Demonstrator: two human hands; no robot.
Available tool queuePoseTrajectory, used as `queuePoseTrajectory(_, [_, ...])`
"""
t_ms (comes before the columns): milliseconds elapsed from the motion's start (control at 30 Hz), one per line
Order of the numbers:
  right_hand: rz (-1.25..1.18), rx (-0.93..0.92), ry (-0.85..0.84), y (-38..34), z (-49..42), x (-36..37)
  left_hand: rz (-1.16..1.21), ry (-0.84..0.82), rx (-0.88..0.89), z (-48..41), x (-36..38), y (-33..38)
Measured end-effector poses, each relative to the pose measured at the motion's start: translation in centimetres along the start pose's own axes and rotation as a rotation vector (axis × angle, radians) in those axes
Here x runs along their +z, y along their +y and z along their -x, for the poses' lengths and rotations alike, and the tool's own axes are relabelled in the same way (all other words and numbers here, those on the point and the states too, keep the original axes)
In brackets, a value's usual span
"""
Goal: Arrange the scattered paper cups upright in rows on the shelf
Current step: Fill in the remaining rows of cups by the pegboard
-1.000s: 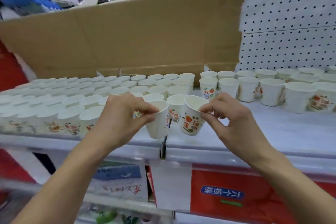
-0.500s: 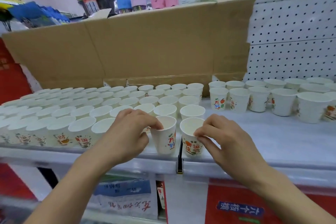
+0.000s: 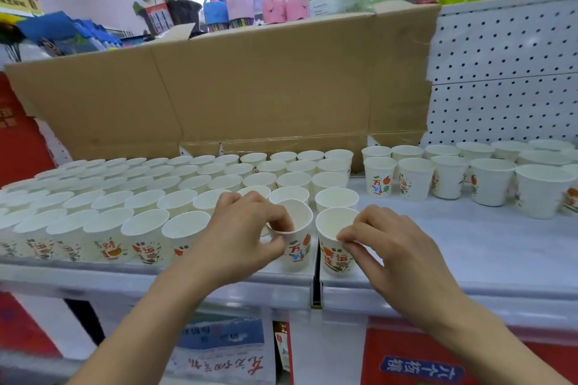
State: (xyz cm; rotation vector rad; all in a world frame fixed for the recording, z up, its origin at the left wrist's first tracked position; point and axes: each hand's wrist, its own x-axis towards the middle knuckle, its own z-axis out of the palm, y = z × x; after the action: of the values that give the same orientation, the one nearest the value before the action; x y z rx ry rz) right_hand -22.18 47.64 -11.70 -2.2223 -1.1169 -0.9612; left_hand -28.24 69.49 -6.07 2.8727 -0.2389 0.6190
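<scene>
- At the front edge of the shelf [image 3: 453, 247], just left of the shelf seam [image 3: 316, 294]: left cup [image 3: 298, 255] stands upright. The left hand [image 3: 240, 237] pinches its rim, thumb and fingers curled on it.
- Just right of the seam: right cup [image 3: 333, 259] stands upright. The right hand [image 3: 384, 247] pinches its near rim with the fingertips.
- Whether the two cups touch across the seam: cannot tell.
- Left of the seam: packed cup rows [image 3: 125, 197], all upright.
- Right of the seam, toward the back: looser cup rows [image 3: 469, 175].
- Behind the seam: cardboard sheet [image 3: 250, 87].
</scene>
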Motion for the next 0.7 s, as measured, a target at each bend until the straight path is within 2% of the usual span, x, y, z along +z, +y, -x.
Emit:
queuePoseTrajectory(133, [0.004,0.005,-0.015,-0.2,0.0,0.2,-0.003,-0.063,0.001,-0.1,0.1,-0.7])
queuePoseTrajectory(300, [0.001,0.021,-0.028,-0.2,-0.1,0.2,0.071,-0.066,-0.016,-0.3,0.5,-0.1])
queuePoseTrajectory(700, [-0.025,0.043,-0.033,-0.9,-0.5,0.7,0.01,-0.139,0.079,-0.4,-0.5,-2.5])
